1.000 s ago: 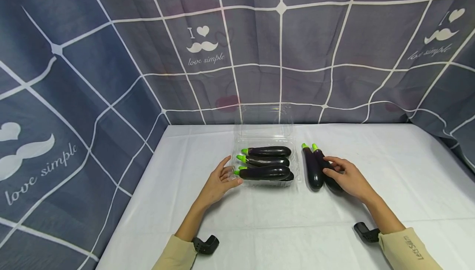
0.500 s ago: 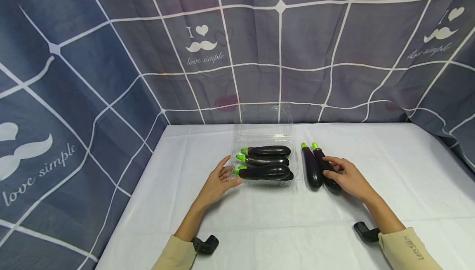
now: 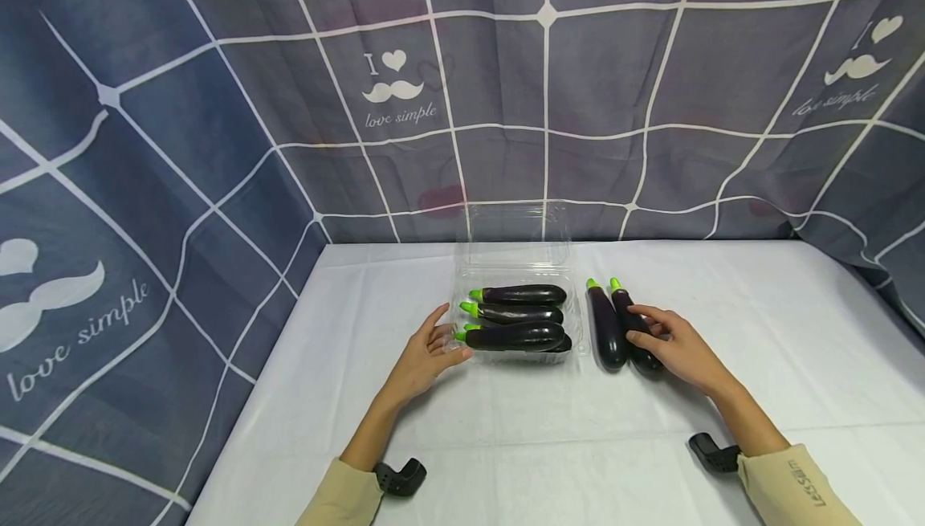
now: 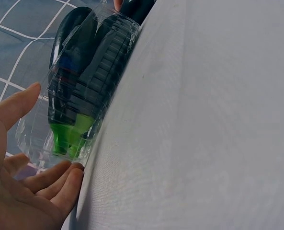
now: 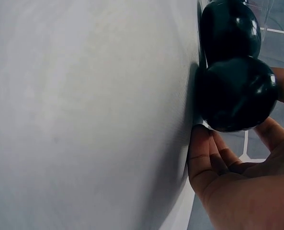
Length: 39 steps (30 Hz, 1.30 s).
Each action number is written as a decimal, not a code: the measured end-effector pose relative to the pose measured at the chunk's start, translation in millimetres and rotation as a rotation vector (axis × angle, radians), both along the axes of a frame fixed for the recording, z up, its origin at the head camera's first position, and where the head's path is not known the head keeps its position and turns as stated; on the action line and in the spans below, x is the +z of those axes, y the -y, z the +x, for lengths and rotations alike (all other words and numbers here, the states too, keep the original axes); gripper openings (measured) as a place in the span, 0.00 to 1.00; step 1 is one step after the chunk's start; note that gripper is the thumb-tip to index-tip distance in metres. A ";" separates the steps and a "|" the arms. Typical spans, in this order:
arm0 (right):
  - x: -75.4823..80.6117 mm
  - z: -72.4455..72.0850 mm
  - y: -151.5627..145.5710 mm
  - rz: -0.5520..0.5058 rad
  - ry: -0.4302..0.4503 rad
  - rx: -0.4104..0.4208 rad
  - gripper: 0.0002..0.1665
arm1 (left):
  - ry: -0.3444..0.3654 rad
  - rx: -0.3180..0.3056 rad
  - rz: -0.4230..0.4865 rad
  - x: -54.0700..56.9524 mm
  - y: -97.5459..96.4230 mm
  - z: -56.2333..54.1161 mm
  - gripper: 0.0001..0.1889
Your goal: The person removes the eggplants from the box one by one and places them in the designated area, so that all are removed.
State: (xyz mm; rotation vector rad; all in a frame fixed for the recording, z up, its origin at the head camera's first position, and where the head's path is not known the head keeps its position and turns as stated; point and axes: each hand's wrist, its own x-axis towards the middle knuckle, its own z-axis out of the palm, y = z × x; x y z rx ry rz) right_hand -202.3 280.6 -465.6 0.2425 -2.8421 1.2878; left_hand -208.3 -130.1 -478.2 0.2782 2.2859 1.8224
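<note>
In the head view, an open clear plastic clamshell box [image 3: 516,275] holds several dark eggplants [image 3: 523,295] with green stem ends pointing left. My left hand [image 3: 428,359] rests at the box's left end. Its fingers touch the end wall and the thumb is held apart, as the left wrist view shows. Right of the box, two eggplants lie side by side, stems away from me. My right hand [image 3: 675,343] grips the outer eggplant [image 5: 238,96], thumb on its upper side and fingers round its far side. The inner eggplant [image 3: 609,329] lies against it.
A white cloth [image 3: 549,438] covers the table. The box's clear lid [image 3: 515,233] stands raised at the back, in front of a dark grid-patterned curtain [image 3: 491,76]. Black wrist cameras [image 3: 401,478] sit on both forearms.
The outer eggplant's stem has swung slightly right, and its body has shifted a little left with my right hand. My left hand and the box stay in place.
</note>
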 end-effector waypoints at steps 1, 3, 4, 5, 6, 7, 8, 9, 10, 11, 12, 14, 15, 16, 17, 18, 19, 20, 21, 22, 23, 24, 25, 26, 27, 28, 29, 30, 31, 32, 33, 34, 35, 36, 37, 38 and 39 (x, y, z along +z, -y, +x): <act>-0.3 0.0 -0.1 0.002 0.000 0.000 0.31 | 0.000 -0.001 0.001 -0.2 0.0 -0.2 0.48; -0.8 -0.1 0.0 0.002 0.002 0.001 0.31 | 0.001 -0.003 0.002 -0.3 0.0 -0.3 0.48; -0.8 -0.1 0.1 0.001 0.005 0.002 0.31 | 0.001 -0.004 0.001 -0.1 0.0 -0.2 0.48; -0.9 -0.2 0.1 0.001 0.008 0.002 0.31 | 0.001 -0.004 -0.001 0.2 0.0 -0.1 0.48; -0.9 -0.2 0.1 0.000 0.011 0.002 0.31 | 0.001 -0.005 -0.002 0.4 0.1 -0.1 0.48; -0.8 -0.3 0.1 -0.002 0.013 0.002 0.31 | 0.000 -0.005 -0.002 0.7 0.0 -0.2 0.48; -0.7 -0.3 0.1 -0.003 0.015 0.001 0.31 | -0.001 -0.005 -0.003 0.7 -0.1 -0.6 0.48; -0.7 -0.2 0.1 -0.002 0.015 -0.002 0.31 | -0.003 -0.006 -0.004 0.7 -0.1 -0.9 0.48; -0.3 -0.2 -0.2 -0.003 0.015 -0.004 0.31 | -0.005 -0.007 -0.003 0.7 -0.2 -1.4 0.48; -0.3 -0.1 -0.3 -0.003 0.013 -0.007 0.31 | -0.007 -0.007 -0.003 0.6 -0.3 -1.9 0.48; 0.1 -0.1 -0.3 -0.005 0.011 -0.007 0.31 | -0.008 -0.008 -0.001 0.6 -0.3 -2.2 0.48; 0.3 0.0 -0.3 -0.008 0.010 -0.006 0.31 | -0.006 -0.006 -0.001 1.1 -0.3 -2.1 0.48; 0.2 0.0 -0.4 -0.008 0.011 -0.006 0.31 | -0.005 -0.005 -0.002 1.4 -0.3 -1.9 0.48; 0.4 0.0 -0.4 -0.011 0.013 -0.004 0.31 | -0.004 -0.004 -0.002 1.6 -0.2 -1.6 0.48; 0.4 0.2 -0.3 -0.012 0.014 -0.005 0.31 | -0.003 -0.004 -0.002 1.8 -0.2 -1.4 0.48; 0.5 0.4 -0.2 -0.014 0.015 -0.003 0.31 | -0.002 -0.003 -0.001 1.8 -0.1 -1.2 0.48; 0.4 0.7 -0.2 -0.014 0.017 -0.004 0.31 | -0.001 -0.003 -0.001 1.6 -0.1 -1.2 0.48; 0.5 1.2 -0.1 -0.014 0.017 -0.006 0.31 | -0.001 -0.003 0.000 1.2 0.0 -1.4 0.48; 0.4 1.7 -0.2 -0.013 0.018 -0.007 0.31 | -0.003 -0.005 0.002 0.7 0.0 -1.5 0.48; 0.4 2.3 -0.1 -0.014 0.020 -0.008 0.31 | -0.003 -0.007 0.003 0.1 0.1 -1.6 0.48; 0.5 2.9 -0.1 -0.015 0.021 -0.008 0.31 | -0.003 -0.008 0.003 -0.3 0.2 -1.6 0.48; 0.4 3.4 0.0 -0.015 0.022 -0.008 0.31 | -0.002 -0.010 0.004 -0.6 0.3 -1.7 0.48; 0.3 3.8 -0.3 -0.017 0.024 -0.008 0.31 | -0.003 -0.011 0.004 -0.9 0.2 -1.9 0.48; 0.2 4.2 -0.6 -0.018 0.028 -0.010 0.32 | -0.002 -0.011 0.002 -0.8 0.2 -1.7 0.48; 0.3 4.6 -0.9 -0.023 0.034 -0.011 0.32 | -0.004 -0.012 0.000 -0.6 0.1 -1.6 0.48; 0.3 4.8 -1.3 -0.027 0.039 -0.013 0.33 | -0.002 -0.012 -0.002 -0.4 0.0 -1.5 0.48; 0.6 5.1 -1.8 -0.028 0.042 -0.015 0.33 | -0.001 -0.011 -0.004 0.0 0.0 -1.4 0.48; 0.6 5.0 -2.4 -0.029 0.045 -0.018 0.33 | -0.001 -0.011 -0.008 0.3 0.0 -1.3 0.48; 1.3 5.1 -2.9 -0.031 0.046 -0.020 0.34 | -0.002 -0.010 -0.011 0.6 0.0 -1.3 0.48; 2.0 4.8 -3.2 -0.028 0.044 -0.022 0.34 | -0.003 -0.010 -0.012 0.5 0.1 -1.5 0.48; 3.1 4.5 -3.5 -0.024 0.038 -0.024 0.34 | -0.004 -0.009 -0.013 0.8 0.2 -1.5 0.48; 4.3 3.9 -3.6 -0.020 0.027 -0.027 0.33 | -0.003 -0.009 -0.014 1.2 0.2 -1.5 0.48; 6.0 3.5 -3.5 -0.014 0.014 -0.031 0.33 | -0.009 -0.011 -0.011 1.3 0.3 -1.6 0.48; 7.1 2.7 -3.3 -0.012 0.000 -0.042 0.33 | -0.011 -0.010 -0.011 1.2 0.4 -1.8 0.48; 9.3 2.3 -2.6 -0.016 -0.013 -0.049 0.33 | -0.013 -0.009 -0.009 1.0 0.4 -1.9 0.48; 11.3 1.8 -2.0 -0.021 -0.031 -0.059 0.32 | -0.013 -0.009 -0.008 0.9 0.4 -2.0 0.48; 13.4 1.5 -1.2 -0.032 -0.048 -0.068 0.31 | -0.014 -0.008 -0.007 0.8 0.3 -2.0 0.48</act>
